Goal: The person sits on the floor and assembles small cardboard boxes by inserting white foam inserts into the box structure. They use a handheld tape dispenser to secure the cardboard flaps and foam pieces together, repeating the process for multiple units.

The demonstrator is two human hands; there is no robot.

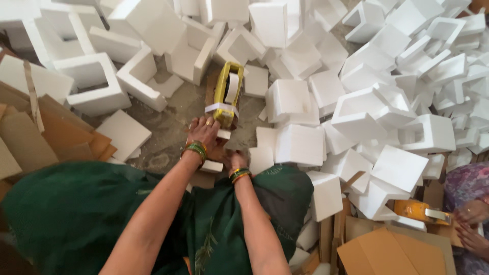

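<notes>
Centre of the frame: left hand (202, 133) closed around the handle end of a yellow tape dispenser (227, 93), white tape strip across its front. Just below and right: right hand (235, 162), fingers tucked beneath the left hand and hidden, grip impossible to tell; small white foam block (211, 166) touching between the wrists. Green and gold bangles (195, 149) on both wrists. Bare concrete floor (173, 127) underneath. White foam pieces (397, 76) heaped across the upper and right frame. Brown cardboard sheets (61, 132) at left. Lower right: another person's hand (471, 211) beside an orange tape dispenser (415, 210).
</notes>
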